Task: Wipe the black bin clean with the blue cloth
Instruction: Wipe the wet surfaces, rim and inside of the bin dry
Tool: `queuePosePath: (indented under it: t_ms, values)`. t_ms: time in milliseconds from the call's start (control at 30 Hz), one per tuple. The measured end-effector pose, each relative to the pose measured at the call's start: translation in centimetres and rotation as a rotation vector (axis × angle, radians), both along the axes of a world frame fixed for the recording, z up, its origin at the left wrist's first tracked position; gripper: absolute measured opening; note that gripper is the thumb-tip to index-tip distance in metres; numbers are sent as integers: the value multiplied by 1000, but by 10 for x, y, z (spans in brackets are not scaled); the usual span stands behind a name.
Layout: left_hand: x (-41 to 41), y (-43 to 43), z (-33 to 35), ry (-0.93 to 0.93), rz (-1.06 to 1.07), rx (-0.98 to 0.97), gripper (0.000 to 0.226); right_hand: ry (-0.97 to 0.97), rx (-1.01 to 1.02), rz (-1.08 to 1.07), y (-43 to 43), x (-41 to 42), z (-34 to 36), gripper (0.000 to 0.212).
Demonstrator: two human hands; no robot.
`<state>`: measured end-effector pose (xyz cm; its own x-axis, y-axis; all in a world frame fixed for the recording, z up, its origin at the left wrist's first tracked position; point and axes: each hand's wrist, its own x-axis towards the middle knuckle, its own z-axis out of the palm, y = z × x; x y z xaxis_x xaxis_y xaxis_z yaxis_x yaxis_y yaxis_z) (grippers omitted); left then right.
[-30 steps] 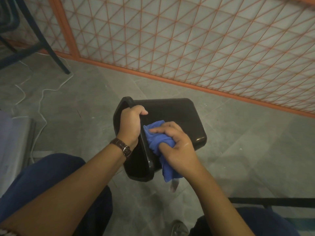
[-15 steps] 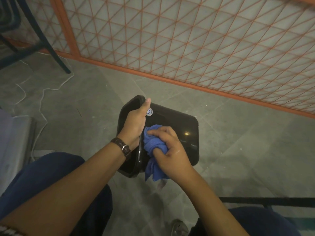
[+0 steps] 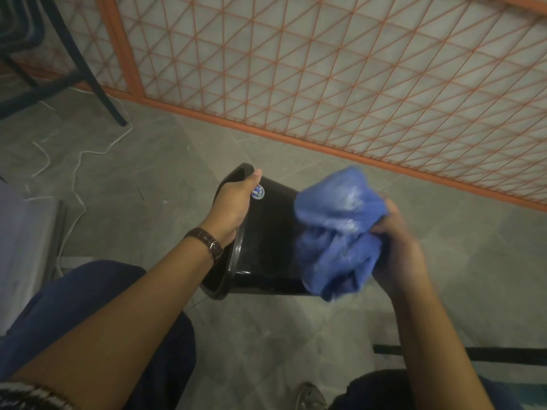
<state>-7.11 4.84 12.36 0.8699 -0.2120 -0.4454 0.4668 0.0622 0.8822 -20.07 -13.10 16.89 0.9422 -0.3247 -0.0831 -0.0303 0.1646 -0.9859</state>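
Note:
The black bin point(image 3: 266, 241) is held on its side above the floor, its open rim toward me and a round white sticker near the rim. My left hand point(image 3: 233, 205), with a brown watch on the wrist, grips the rim at its upper edge. The bunched blue cloth point(image 3: 337, 232) covers the bin's far end and right side. My right hand point(image 3: 396, 247) grips the cloth from the right and is blurred by motion. The bin's base is hidden behind the cloth.
An orange lattice fence point(image 3: 325, 78) runs across the back along the grey tiled floor. Dark chair legs point(image 3: 88, 75) and a white cord point(image 3: 80, 161) lie at the left. A black bar point(image 3: 461, 353) crosses the lower right. My knees in dark blue trousers point(image 3: 74, 306) frame the bottom.
My right hand has swept the cloth from beside the rim out to the bin's far end. The bin has turned in my left hand, showing its sticker.

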Motion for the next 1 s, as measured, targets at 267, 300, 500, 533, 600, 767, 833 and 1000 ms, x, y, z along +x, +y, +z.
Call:
queuePosePath:
  t_ms: [267,300,500,533,600,767,833,1000]
  values:
    - [-3,-3,-4,-2,-16,-44,34,289,-659,-319,1,5,-45,46]
    - [-4,-3,-3,-21,-14,-48,33,263,-796,-304,8,4,-48,55]
    - [-5,-3,2,32,37,-154,30,327,-1301,-467,43,0,-67,65]
    - [-7,-4,1,43,24,-162,30,343,-1282,-494,42,2,-69,62]
    - [-10,-7,-1,35,-12,-165,30,388,-1215,-522,41,9,-69,56]
    - [-18,-14,-2,-4,-84,-142,31,353,-1178,-470,50,29,-62,43]
    - [-20,-17,-3,-28,-97,-93,31,262,-1204,-428,62,36,-61,41]
    - [-15,-13,-3,-43,-94,-47,35,76,-1191,-326,96,43,-65,44]
